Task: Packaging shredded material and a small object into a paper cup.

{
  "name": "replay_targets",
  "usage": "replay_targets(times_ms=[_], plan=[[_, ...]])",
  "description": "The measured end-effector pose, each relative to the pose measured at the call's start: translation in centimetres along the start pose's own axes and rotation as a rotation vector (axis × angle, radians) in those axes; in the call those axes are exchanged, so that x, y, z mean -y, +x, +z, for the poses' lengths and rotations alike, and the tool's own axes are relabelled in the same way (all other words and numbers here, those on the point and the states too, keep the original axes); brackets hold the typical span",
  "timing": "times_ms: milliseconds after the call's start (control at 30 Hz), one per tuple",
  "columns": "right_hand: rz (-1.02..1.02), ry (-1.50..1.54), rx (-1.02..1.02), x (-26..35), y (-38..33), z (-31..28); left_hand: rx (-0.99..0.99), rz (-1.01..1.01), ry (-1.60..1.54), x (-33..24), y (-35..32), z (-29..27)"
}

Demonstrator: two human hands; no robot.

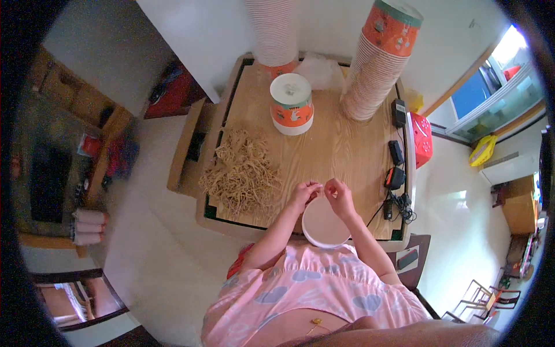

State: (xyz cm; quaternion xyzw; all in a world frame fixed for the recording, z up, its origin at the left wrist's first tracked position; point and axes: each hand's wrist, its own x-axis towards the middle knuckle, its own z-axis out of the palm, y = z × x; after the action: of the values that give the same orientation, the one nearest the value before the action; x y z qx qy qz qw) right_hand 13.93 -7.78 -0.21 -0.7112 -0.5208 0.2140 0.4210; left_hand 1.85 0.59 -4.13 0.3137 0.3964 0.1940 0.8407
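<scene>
A round white paper bucket [325, 224] leans against my front at the near edge of the table, with its pale inside or bottom facing up. At its far rim, my left hand [306, 192] is closed in a pinch. Close beside it, my right hand [340, 198] pinches too, fingertips curled toward the left ones. What the fingertips hold, if anything, is too small to make out. To the left of my hands lies a loose heap of tan paper cords [241, 173]. Beyond them an orange, green and white bucket [291, 105] stands upside down.
Tall stacks of nested paper buckets [377, 63] and white buckets [274, 34] stand at the back of the wood-grain table [324, 153]. Clear plastic wrap [318, 70] lies between them. Along the right edge are black adapters [395, 177] and tangled cables [403, 207]. An open cardboard box [188, 156] adjoins the left side.
</scene>
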Motion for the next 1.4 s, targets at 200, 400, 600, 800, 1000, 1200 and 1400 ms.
replay_targets(times_ms=[200, 400, 600, 800, 1000, 1200, 1400], plan=[[-0.047, -0.009, -0.039, 1.2, -0.9, -0.5, -0.037, 0.029, 0.044, 0.5, 0.8, -1.1], [-0.019, -0.152, 0.004, 1.7, -0.7, 0.2, -0.072, 0.03, 0.078, 0.9, 1.0, -0.9], [0.094, -0.09, 0.046, 1.2, -0.2, 0.6, -0.091, -0.005, -0.022, 0.7, 0.7, -0.7], [0.081, -0.114, 0.082, 0.4, 0.0, 0.8, -0.129, 0.032, 0.025, 0.8, 0.1, -0.9], [0.051, -0.143, 0.09, 0.8, -0.1, 0.9, -0.121, 0.049, 0.043, 0.9, 0.7, -1.7], [0.081, 0.016, -0.024, 0.1, -0.2, 1.0, -0.107, 0.077, 0.298, 0.2, -0.2, -1.2], [0.218, 0.066, 0.059, 0.2, 0.2, 0.2, -0.113, 0.103, 0.346, 0.0, -0.8, -0.7]])
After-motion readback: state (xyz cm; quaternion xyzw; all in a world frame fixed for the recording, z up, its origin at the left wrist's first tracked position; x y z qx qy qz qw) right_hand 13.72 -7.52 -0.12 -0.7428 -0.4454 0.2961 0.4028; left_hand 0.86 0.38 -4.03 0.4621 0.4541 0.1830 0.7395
